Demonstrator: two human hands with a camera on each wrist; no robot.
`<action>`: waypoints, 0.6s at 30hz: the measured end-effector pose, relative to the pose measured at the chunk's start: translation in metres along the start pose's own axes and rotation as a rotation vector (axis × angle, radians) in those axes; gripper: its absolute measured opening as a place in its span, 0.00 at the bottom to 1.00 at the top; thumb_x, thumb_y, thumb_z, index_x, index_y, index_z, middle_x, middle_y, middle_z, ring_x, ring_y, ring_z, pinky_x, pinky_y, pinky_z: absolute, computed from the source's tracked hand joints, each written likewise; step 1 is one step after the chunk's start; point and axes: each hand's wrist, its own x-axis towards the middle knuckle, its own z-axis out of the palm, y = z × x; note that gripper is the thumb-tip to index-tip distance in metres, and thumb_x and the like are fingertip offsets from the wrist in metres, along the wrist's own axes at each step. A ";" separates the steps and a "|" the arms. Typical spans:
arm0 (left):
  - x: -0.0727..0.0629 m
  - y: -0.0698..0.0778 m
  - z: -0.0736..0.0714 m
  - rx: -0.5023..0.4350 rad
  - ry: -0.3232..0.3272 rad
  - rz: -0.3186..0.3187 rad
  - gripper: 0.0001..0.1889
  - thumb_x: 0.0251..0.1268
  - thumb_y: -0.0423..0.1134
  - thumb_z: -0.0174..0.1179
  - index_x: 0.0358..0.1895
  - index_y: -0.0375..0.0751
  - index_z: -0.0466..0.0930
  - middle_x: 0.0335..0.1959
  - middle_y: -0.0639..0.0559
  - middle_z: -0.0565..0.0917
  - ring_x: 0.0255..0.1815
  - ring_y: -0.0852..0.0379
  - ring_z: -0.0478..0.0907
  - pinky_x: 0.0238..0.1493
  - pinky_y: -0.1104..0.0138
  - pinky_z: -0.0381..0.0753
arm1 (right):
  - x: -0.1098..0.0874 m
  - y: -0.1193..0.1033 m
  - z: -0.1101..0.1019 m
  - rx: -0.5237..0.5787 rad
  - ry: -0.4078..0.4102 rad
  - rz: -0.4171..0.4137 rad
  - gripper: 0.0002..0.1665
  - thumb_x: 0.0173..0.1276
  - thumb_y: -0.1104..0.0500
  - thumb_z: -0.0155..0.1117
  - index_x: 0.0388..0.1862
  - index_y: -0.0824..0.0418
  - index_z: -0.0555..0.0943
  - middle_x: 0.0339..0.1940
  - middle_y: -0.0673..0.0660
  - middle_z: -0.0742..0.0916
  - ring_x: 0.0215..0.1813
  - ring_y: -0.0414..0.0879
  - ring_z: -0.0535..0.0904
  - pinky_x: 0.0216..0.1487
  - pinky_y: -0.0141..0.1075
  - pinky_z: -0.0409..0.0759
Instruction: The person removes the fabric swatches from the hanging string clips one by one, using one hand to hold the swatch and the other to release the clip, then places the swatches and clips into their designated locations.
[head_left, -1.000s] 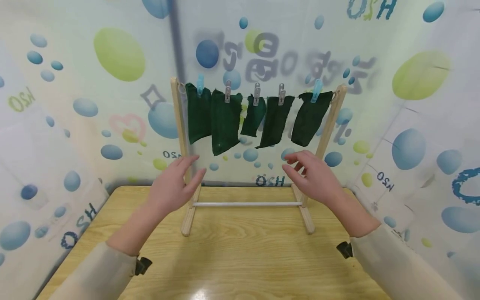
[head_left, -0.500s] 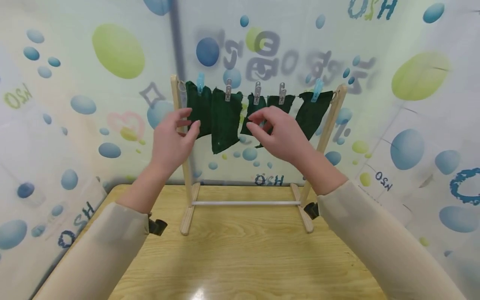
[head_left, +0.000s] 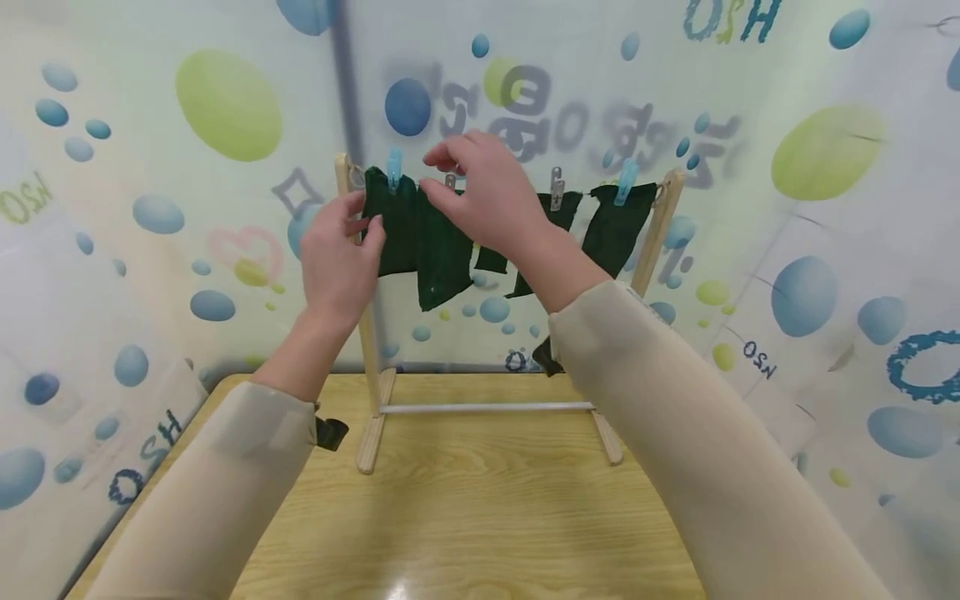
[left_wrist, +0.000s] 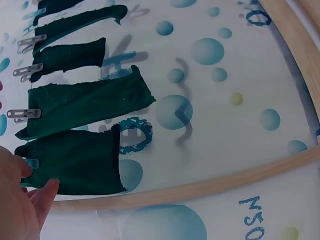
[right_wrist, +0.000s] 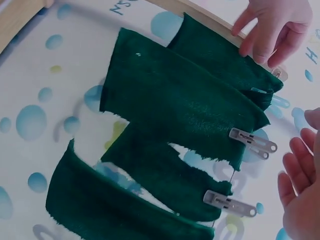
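Several dark green cloth pieces hang in a row from a thin line on a wooden rack. My left hand [head_left: 337, 258] is at the left edge of the leftmost cloth [head_left: 397, 237], its thumb tip overlapping the cloth, fingers loosely bent. A light blue clothespin [head_left: 394, 171] holds that cloth. My right hand [head_left: 491, 196] is raised by the top of the second cloth [head_left: 442, 262], thumb and fingers apart, nothing between them. Beside its fingers in the right wrist view is a grey clothespin [right_wrist: 254, 143]; another grey clothespin [right_wrist: 230, 203], on the third cloth, is hidden in the head view.
Wooden posts [head_left: 660, 225] stand at both ends of the line, joined low down by a white rod [head_left: 487, 407]. The rack's feet rest on a wood-grain table [head_left: 465, 508]. Behind hangs a backdrop [head_left: 247, 192] with blue and green dots. Another blue clothespin [head_left: 626, 182] grips the rightmost cloth.
Both hands have risen from below the cloths. My right hand has moved left and up across the row to the second cloth; my left hand has come to the leftmost cloth.
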 end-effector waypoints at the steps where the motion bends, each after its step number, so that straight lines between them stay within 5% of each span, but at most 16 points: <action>1: 0.001 -0.001 0.000 0.005 0.004 -0.002 0.19 0.82 0.35 0.64 0.69 0.31 0.83 0.66 0.36 0.88 0.55 0.38 0.92 0.63 0.49 0.89 | 0.004 -0.002 0.001 -0.014 -0.003 -0.002 0.22 0.85 0.50 0.65 0.70 0.59 0.84 0.65 0.57 0.87 0.67 0.52 0.80 0.73 0.41 0.77; 5: 0.003 -0.001 0.000 0.026 -0.001 -0.014 0.19 0.83 0.37 0.64 0.69 0.33 0.83 0.64 0.37 0.89 0.46 0.38 0.94 0.49 0.62 0.92 | 0.016 -0.005 0.004 -0.051 -0.003 -0.011 0.22 0.86 0.49 0.64 0.71 0.57 0.84 0.67 0.56 0.87 0.69 0.52 0.79 0.75 0.42 0.76; 10: 0.008 0.001 0.004 -0.019 -0.060 -0.076 0.21 0.84 0.40 0.63 0.72 0.38 0.82 0.65 0.40 0.89 0.39 0.39 0.94 0.24 0.85 0.74 | 0.026 -0.006 0.010 -0.100 -0.011 -0.002 0.23 0.86 0.47 0.64 0.71 0.54 0.84 0.67 0.54 0.87 0.71 0.53 0.78 0.76 0.46 0.75; 18: 0.012 0.002 0.009 -0.073 -0.096 -0.149 0.19 0.86 0.40 0.60 0.70 0.36 0.84 0.57 0.36 0.92 0.36 0.37 0.94 0.19 0.80 0.76 | 0.031 -0.006 0.017 -0.149 -0.037 0.051 0.23 0.87 0.44 0.62 0.73 0.49 0.82 0.69 0.52 0.85 0.73 0.53 0.76 0.79 0.54 0.69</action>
